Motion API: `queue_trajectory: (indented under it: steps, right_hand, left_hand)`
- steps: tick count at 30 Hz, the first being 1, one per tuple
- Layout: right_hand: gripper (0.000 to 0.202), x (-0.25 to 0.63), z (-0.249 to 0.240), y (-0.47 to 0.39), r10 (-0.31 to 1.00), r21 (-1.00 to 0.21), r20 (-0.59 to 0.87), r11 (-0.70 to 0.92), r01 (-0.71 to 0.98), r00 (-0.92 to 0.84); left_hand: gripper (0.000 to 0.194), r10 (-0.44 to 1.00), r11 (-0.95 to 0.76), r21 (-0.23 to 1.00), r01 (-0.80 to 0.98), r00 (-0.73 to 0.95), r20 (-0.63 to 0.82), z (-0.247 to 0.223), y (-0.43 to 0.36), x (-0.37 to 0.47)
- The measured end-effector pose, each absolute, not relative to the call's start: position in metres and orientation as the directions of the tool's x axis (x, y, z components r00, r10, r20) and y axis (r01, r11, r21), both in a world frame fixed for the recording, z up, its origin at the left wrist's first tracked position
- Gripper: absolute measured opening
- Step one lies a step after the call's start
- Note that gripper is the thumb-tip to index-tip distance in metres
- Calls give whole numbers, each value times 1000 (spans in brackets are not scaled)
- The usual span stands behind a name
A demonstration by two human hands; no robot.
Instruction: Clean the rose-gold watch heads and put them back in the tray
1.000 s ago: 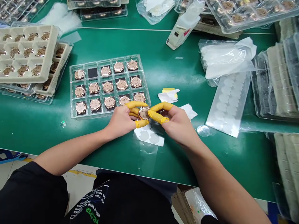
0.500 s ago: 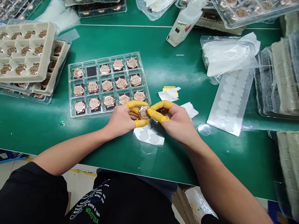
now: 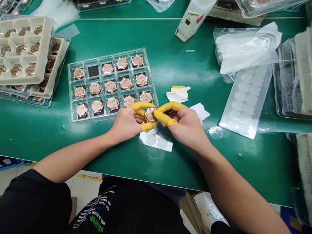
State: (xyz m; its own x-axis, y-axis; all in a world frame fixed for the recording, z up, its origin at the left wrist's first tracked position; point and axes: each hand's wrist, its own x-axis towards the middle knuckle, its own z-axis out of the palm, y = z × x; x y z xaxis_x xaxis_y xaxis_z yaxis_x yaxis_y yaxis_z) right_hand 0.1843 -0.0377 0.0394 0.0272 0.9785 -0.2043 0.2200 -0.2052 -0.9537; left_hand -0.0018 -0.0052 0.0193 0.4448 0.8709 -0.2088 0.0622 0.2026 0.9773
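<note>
A rose-gold watch case (image 3: 150,115) is held back side up between both hands. My left hand (image 3: 131,122) grips its left side, yellow finger cots on the fingers and thumb. My right hand (image 3: 181,122), also in yellow cots, is closed on its right edge, thumb over the back. Just behind my left hand lies a clear tray (image 3: 70,81) of similar watch cases in rows; one compartment in the back row shows only a black pad (image 3: 93,71). Below the hands is a sheet of round stickers (image 3: 157,141), partly covered by them.
Stacked trays (image 3: 36,70) of watch cases stand at the left. A white device (image 3: 191,21) is at the back. To the right lie crumpled white paper (image 3: 200,112), a long sticker sheet (image 3: 240,100), a plastic bag (image 3: 243,48) and stacked trays (image 3: 287,78).
The view has shifted slightly, so the table items sit a little differently in the picture. Both hands keep their hold on the watch case, with hardly any movement.
</note>
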Motion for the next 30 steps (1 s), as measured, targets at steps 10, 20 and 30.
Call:
queue_trajectory:
  steps: [10,20,30]
  right_hand:
    - [28,183,38,-39,981,-948,-195,-194,251,20]
    - [25,238,26,-17,951,-601,270,43,798,152]
    - [22,252,17,1,914,-569,372,87,818,161]
  left_hand:
    - [60,873,203,977,69,439,-212,19,-5,-2]
    - [58,878,210,975,71,426,-219,20,-7,-1]
    - [58,883,183,980,84,424,-201,19,-6,-2]
